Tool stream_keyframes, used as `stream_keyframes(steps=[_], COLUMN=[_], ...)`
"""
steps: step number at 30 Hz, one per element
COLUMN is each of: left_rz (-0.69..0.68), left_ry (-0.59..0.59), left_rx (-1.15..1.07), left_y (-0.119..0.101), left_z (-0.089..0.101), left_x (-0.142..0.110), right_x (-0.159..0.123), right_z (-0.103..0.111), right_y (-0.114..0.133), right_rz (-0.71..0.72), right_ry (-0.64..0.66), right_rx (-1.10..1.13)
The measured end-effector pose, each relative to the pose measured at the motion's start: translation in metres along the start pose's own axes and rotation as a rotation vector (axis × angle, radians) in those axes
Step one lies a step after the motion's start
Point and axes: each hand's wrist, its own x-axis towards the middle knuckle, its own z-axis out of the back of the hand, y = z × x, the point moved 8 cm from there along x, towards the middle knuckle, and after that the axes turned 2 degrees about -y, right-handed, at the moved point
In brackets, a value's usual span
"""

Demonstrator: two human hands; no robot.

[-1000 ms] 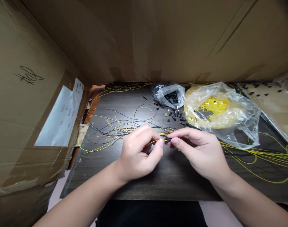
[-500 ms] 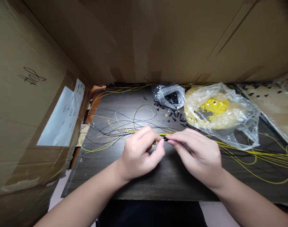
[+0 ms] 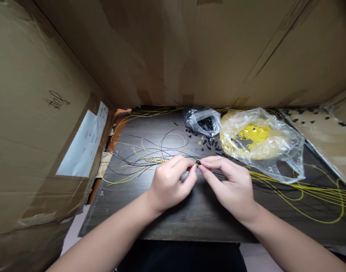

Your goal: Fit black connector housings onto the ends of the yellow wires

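Observation:
Just above the dark tabletop, my left hand (image 3: 173, 183) and my right hand (image 3: 232, 187) meet fingertip to fingertip. A small black plastic piece (image 3: 198, 163) shows between them, with a bit of yellow at its lower left. Both thumbs and forefingers are pinched closed on it. Its exact shape is mostly covered by the fingers. Thin yellow and black wires (image 3: 150, 160) fan out on the table to the left, behind my left hand. More yellow wires (image 3: 280, 179) run off to the right past my right hand.
Behind my hands lie a clear bag of small black parts (image 3: 205, 122) and a larger bag of yellow parts (image 3: 253, 134). Several loose black pieces (image 3: 209, 142) are scattered before them. Cardboard walls (image 3: 161, 56) enclose the back and left. A cardboard sheet (image 3: 323, 132) bears black parts at right.
The view has shifted slightly, so the bags and walls sit a little lower. My fingertips have moved closer together, and the black piece between them shows more clearly.

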Motion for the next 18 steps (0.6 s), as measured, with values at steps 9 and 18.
stream_keyframes(steps=[9, 18], left_rz=[-0.196, -0.212], left_ry=[-0.078, -0.049], left_rx=[0.281, 0.239], left_y=[-0.004, 0.003], left_z=[-0.001, -0.004], left_x=[-0.007, -0.005], right_x=[-0.002, 0.002], right_z=[-0.013, -0.008], right_y=[-0.014, -0.022], right_rz=[-0.185, -0.198], right_ry=[0.019, -0.034], right_rx=[0.161, 0.178])
